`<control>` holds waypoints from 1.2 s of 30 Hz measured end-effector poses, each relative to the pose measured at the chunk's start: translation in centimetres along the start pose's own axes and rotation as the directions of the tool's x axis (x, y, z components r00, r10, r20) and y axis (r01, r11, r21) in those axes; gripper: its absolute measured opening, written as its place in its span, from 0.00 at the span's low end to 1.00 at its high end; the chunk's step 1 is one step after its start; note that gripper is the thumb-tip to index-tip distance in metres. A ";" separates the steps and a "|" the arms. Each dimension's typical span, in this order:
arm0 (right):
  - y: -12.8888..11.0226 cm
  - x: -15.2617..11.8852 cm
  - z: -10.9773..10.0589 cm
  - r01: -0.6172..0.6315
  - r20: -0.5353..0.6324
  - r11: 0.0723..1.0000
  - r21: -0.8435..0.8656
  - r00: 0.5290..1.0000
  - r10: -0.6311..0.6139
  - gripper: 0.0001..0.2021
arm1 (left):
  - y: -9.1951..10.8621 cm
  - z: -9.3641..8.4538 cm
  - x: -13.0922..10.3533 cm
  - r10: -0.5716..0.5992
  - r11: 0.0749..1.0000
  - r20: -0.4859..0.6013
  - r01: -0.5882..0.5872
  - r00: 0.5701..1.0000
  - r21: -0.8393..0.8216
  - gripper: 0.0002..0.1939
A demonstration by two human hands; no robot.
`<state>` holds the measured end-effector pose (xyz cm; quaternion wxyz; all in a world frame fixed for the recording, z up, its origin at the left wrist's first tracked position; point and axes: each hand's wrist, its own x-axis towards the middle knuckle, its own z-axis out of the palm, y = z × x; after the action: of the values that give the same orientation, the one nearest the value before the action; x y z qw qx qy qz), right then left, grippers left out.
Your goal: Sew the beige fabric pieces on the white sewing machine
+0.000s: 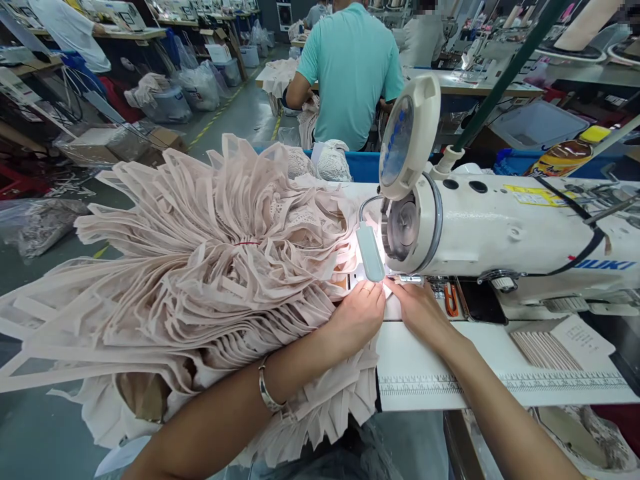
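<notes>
Pale pink cloth (195, 287) heaped left of the sewing machine (475, 223), presumably for easy reach; and there, just below the small lamp (370, 252), left hand (360, 310) and right hand (417, 310) work fingertip-close, likely guiding fabric, though whether they clamp it, one can't tell.

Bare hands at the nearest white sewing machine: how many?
2. Bare left hand: beside the large pale-pink fabric pile. Bare right hand: left of the orange-handled metal tool. Both are in view; some fingertips are hard to make out.
</notes>
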<state>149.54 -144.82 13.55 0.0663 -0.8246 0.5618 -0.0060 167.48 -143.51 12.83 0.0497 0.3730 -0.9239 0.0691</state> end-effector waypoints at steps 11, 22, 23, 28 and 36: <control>0.5 -0.8 1.9 0.123 -0.332 0.992 0.019 0.937 -0.110 0.24 | -2.4 -0.7 -1.0 -0.074 0.996 -0.029 0.076 0.997 0.039 0.14; 0.9 -1.2 2.1 0.301 -0.512 0.949 0.093 0.832 -0.214 0.22 | -3.3 -0.5 -0.6 0.014 0.997 -0.081 -0.020 0.997 -0.071 0.11; 0.9 -1.2 2.0 0.308 -0.530 0.945 0.106 0.822 -0.208 0.22 | -3.3 -0.4 -0.5 0.017 0.997 -0.073 -0.023 0.997 -0.077 0.11; 1.1 -1.3 2.2 0.302 -0.556 0.940 0.157 0.814 -0.169 0.21 | -3.5 0.1 -0.8 -0.077 0.995 -0.071 0.072 0.994 -0.076 0.08; 0.9 -1.3 2.0 0.254 -0.540 0.939 0.232 0.837 -0.092 0.20 | -3.6 0.5 -0.9 -0.148 0.945 -0.086 0.115 0.985 -0.307 0.09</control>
<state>148.41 -143.69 11.58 0.0329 -0.8205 0.4735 -0.3187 170.61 -145.58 12.58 0.1604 0.4176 -0.8926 -0.0557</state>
